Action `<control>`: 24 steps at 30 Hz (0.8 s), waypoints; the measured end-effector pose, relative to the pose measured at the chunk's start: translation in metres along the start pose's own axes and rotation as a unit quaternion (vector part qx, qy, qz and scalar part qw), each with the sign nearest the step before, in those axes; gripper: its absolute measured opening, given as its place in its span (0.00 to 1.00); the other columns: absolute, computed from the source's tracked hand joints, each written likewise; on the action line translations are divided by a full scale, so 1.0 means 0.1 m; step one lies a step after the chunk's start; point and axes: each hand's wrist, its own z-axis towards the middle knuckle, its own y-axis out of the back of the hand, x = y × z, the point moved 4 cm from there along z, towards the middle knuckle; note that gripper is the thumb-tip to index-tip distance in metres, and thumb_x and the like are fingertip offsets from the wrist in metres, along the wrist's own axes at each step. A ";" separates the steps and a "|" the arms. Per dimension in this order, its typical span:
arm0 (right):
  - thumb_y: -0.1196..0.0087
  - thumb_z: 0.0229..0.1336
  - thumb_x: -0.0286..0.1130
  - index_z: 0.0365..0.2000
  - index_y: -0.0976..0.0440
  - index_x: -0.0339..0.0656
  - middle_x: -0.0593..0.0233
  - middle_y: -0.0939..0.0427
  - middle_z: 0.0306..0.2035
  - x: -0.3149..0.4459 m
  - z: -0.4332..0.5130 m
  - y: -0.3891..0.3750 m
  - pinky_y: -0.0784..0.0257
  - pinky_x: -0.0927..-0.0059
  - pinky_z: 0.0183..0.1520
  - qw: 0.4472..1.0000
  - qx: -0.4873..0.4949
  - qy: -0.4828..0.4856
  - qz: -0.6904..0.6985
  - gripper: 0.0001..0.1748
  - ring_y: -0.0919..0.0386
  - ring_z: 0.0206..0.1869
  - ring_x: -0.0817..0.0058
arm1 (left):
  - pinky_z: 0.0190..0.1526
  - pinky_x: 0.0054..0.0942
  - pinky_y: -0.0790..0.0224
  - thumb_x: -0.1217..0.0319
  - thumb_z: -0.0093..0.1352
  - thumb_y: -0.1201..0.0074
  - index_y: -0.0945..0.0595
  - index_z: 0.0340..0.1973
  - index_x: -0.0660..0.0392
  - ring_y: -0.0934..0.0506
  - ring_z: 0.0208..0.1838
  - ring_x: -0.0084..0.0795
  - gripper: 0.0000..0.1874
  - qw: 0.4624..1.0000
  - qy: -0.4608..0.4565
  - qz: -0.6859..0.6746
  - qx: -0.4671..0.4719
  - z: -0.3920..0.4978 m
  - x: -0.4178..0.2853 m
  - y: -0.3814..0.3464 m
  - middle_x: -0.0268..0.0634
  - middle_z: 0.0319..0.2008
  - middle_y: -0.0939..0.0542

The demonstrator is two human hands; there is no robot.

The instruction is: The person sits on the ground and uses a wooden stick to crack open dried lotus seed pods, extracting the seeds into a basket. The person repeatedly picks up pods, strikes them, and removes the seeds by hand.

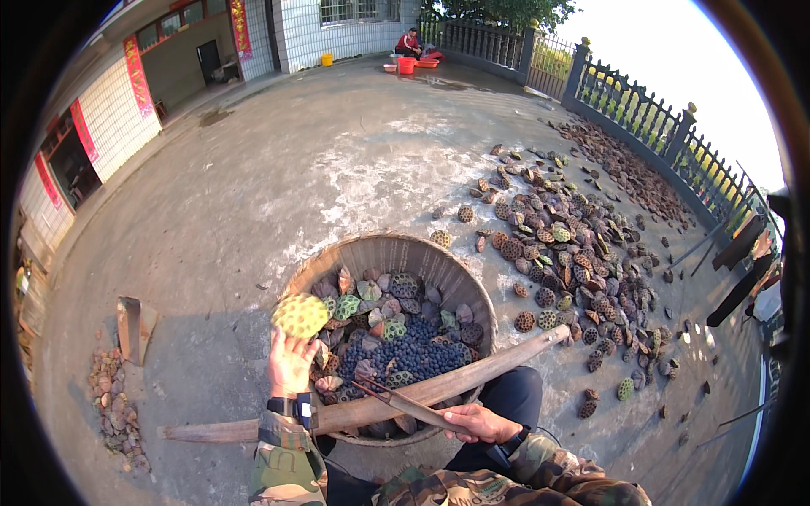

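My left hand [291, 362] holds a yellow-green lotus seed pod [300, 315] at the left rim of a round woven basket [471, 278]. In my right hand [476, 422] is a wooden-handled tool [417, 408] with two thin prongs, lying over a long wooden board [436, 384]. That board rests across the near part of the basket. Inside the basket, dark loose lotus seeds [405, 351] are heaped among brown and green seed pods [347, 307].
A large spread of lotus pods [569, 253] covers the concrete to the right. More husks [114, 405] and a bent metal sheet [136, 329] lie left. A person [409, 44] sits far off beside a red bucket [406, 65]. A balustrade [639, 107] runs along the right.
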 end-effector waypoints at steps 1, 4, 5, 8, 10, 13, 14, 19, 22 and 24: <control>0.50 0.84 0.48 0.75 0.30 0.44 0.72 0.19 0.37 0.04 0.04 -0.05 0.38 0.84 0.25 1.000 0.010 0.008 -0.009 0.30 0.33 0.25 0.89 | 0.70 0.47 0.26 0.49 0.81 0.43 0.20 0.67 0.61 0.22 0.73 0.47 0.30 0.978 0.068 0.041 0.193 -0.12 0.33 -0.55 0.49 0.67 0.17; 0.50 0.84 0.49 0.75 0.30 0.46 0.72 0.19 0.36 0.12 0.10 -0.06 0.38 0.84 0.25 0.999 0.012 -0.009 -0.045 0.30 0.33 0.25 0.89 | 0.68 0.38 0.25 0.61 0.80 0.37 0.26 0.73 0.65 0.16 0.66 0.43 0.31 0.762 0.381 0.177 0.494 -0.62 0.98 -1.31 0.55 0.66 0.17; 0.50 0.84 0.49 0.75 0.30 0.46 0.73 0.19 0.36 0.15 0.08 -0.01 0.38 0.84 0.25 0.999 -0.003 0.010 -0.034 0.30 0.33 0.25 0.89 | 0.64 0.35 0.22 0.61 0.80 0.36 0.23 0.71 0.66 0.15 0.62 0.36 0.30 0.795 0.350 0.206 0.451 -0.64 1.11 -1.34 0.50 0.63 0.15; 0.45 0.81 0.43 0.73 0.26 0.44 0.76 0.20 0.34 0.29 -0.03 0.34 0.38 0.85 0.29 0.989 -0.094 0.079 -0.081 0.28 0.35 0.26 0.91 | 0.59 0.33 0.20 0.60 0.77 0.32 0.17 0.62 0.66 0.13 0.56 0.32 0.26 0.877 0.203 0.345 0.267 -0.64 1.24 -0.87 0.46 0.56 0.12; 0.39 0.75 0.38 0.67 0.20 0.38 0.72 0.18 0.29 0.48 -0.11 0.69 0.32 0.78 0.31 0.931 -0.236 0.121 -0.252 0.26 0.29 0.29 0.88 | 0.57 0.35 0.19 0.57 0.73 0.28 0.14 0.57 0.66 0.12 0.53 0.35 0.27 0.850 0.110 0.483 0.178 -0.59 1.22 -0.39 0.48 0.51 0.10; 0.33 0.64 0.38 0.61 0.17 0.42 0.44 0.12 0.36 0.92 -0.13 1.10 0.18 0.54 0.48 0.774 -0.351 0.154 -0.503 0.26 0.11 0.41 0.51 | 0.57 0.45 0.21 0.52 0.69 0.29 0.10 0.51 0.61 0.12 0.51 0.53 0.26 0.681 -0.006 0.720 0.134 -0.68 1.22 0.15 0.53 0.48 0.10; 0.33 0.62 0.37 0.61 0.17 0.43 0.41 0.13 0.39 1.07 -0.03 1.19 0.18 0.51 0.48 0.707 -0.357 0.158 -0.590 0.27 0.13 0.44 0.45 | 0.55 0.46 0.21 0.51 0.70 0.30 0.10 0.49 0.61 0.13 0.49 0.53 0.25 0.669 -0.052 0.729 0.133 -0.69 1.23 0.22 0.52 0.46 0.10; 0.32 0.63 0.39 0.58 0.15 0.43 0.40 0.12 0.42 1.58 0.75 1.55 0.17 0.51 0.51 0.714 -0.307 0.135 -0.614 0.24 0.12 0.46 0.44 | 0.45 0.45 0.21 0.48 0.71 0.33 0.09 0.38 0.60 0.13 0.40 0.51 0.24 0.701 -0.038 0.711 0.042 -0.72 1.29 0.33 0.48 0.36 0.11; 0.34 0.64 0.41 0.50 0.12 0.42 0.41 0.12 0.37 1.66 1.27 1.69 0.17 0.50 0.49 0.690 -0.316 0.160 -0.631 0.19 0.12 0.43 0.44 | 0.43 0.39 0.20 0.54 0.69 0.28 0.10 0.37 0.61 0.12 0.38 0.44 0.19 0.744 -0.050 0.667 -0.001 -0.74 1.26 0.30 0.44 0.35 0.11; 0.34 0.64 0.41 0.50 0.12 0.42 0.42 0.12 0.37 1.69 1.65 1.85 0.17 0.51 0.50 0.717 -0.303 0.117 -0.617 0.19 0.12 0.43 0.44 | 0.43 0.35 0.19 0.61 0.68 0.25 0.10 0.37 0.61 0.12 0.38 0.39 0.15 0.751 -0.075 0.656 0.001 -0.75 1.23 0.28 0.42 0.35 0.10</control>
